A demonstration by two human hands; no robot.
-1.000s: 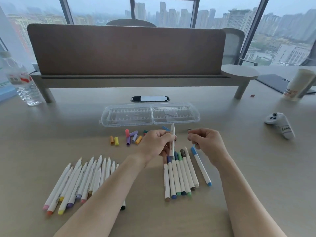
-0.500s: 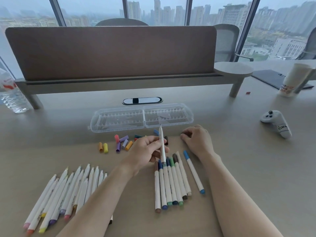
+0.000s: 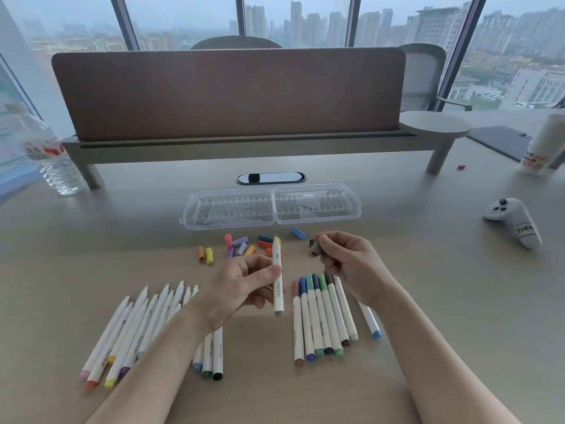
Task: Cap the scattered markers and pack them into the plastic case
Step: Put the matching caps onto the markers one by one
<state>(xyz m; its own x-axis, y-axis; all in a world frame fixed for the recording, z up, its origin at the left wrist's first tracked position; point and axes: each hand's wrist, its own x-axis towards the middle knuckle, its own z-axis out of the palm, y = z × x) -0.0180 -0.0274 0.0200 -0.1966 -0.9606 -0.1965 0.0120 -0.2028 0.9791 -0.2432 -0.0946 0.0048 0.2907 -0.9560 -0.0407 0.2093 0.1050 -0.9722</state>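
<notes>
Holding a white marker [image 3: 277,278] upright in the left hand [image 3: 241,289], thumb and fingers pinching the barrel near its middle. Tip is pointing up and away toward the case [image 3: 272,206]; grey end plug is hanging down toward the bench [image 3: 458,301]. Long axis is running nearly vertical in view, tilted slightly. Judging this pose as deliberate: exposed tip is being presented so a cap can be slid on along the axis.

Right hand [image 3: 348,264] is pinching a grey cap [image 3: 316,246] between thumb and forefinger, other fingers curled. Cap is sitting right of the marker tip, apart from it, not yet on. Grey cap seems to be matching the grey plug.

Case is lying open and flat, both halves showing ribbed slots, no markers inside. Loose caps [image 3: 241,244] are lying just in front of the case, between it and the hands. Capped markers [image 3: 324,316] are lying in a tidy row nearer than the case, under the right hand, caps pointing toward it. Uncapped markers [image 3: 143,325] are fanned out front-left of the case, tips also pointing roughly toward it, likely sorted to keep done and undone apart.

Task is looking early: packing not started.
</notes>
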